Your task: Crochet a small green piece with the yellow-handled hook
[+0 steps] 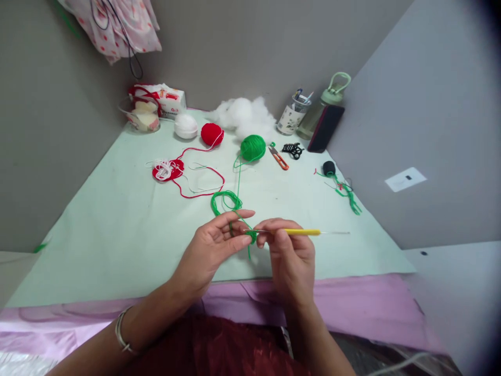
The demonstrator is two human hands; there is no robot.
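Observation:
Between thumb and fingers, my left hand (pixel 213 243) pinches a small green crochet piece (pixel 251 237), with a short yarn tail hanging below it. Green yarn also runs over the left fingers. My right hand (pixel 291 256) grips a yellow-handled crochet hook (pixel 301 232), whose thin metal tip lies at the top of the piece. Just beyond the left fingers lies a loose coil of green yarn (pixel 214 204). A strand leads from there up to the green yarn ball (pixel 252 148).
Farther back are a red yarn ball (pixel 212 134), a white yarn ball (pixel 185 127) and white stuffing (pixel 245 116). Orange snips (pixel 279 159) lie near a black clip (pixel 293 151). A red-and-white crochet piece (pixel 168 170) is at left; a pen cup (pixel 291 117), bottle (pixel 317 115) and phone (pixel 326 129) stand back right.

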